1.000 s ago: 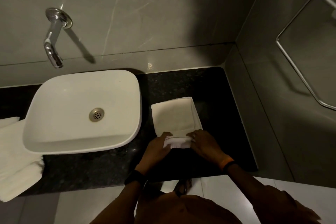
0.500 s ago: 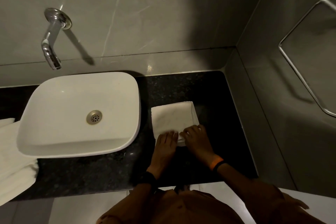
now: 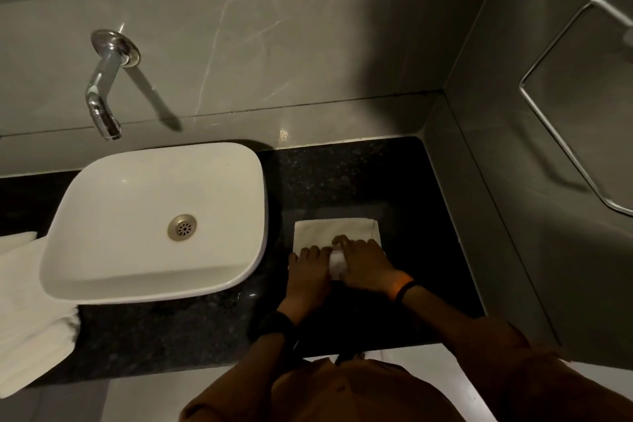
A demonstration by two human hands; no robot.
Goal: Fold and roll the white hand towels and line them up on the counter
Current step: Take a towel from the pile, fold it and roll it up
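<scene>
One hand towel (image 3: 337,233) lies on the black counter (image 3: 342,178), at 3 o'clock from the sink (image 3: 154,223), and looks about half rolled. The left hand (image 3: 308,267) and right hand (image 3: 366,262) both press down on the roll at its near edge, fingers curled over it. More towels (image 3: 24,301) wait unrolled at 9 o'clock; no finished rolls are lined up yet.

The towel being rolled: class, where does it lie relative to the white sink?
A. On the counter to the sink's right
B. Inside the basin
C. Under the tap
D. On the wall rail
A: the towel lies on the black counter, right of the sink.
</scene>
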